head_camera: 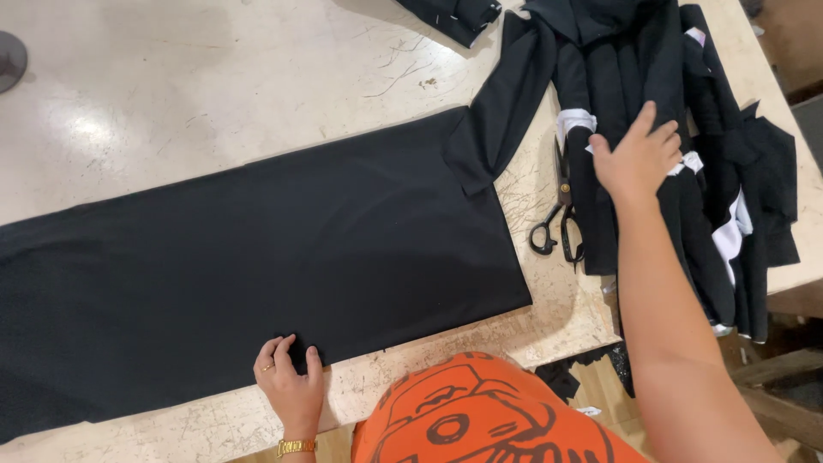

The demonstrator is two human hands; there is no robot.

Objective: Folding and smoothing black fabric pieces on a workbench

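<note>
Left hand (290, 387) pins flat black cloth (257, 257); right hand (639, 156) on folded pile (660, 69)

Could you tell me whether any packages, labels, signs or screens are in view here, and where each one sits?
No packages, signs or screens are in view.
Possible label: a small white tag at the top edge of the stacked black fabric pieces, upper right; too small to be sure.
White strips among the stack near the right hand; whether they are paper or cloth cannot be told.
</note>
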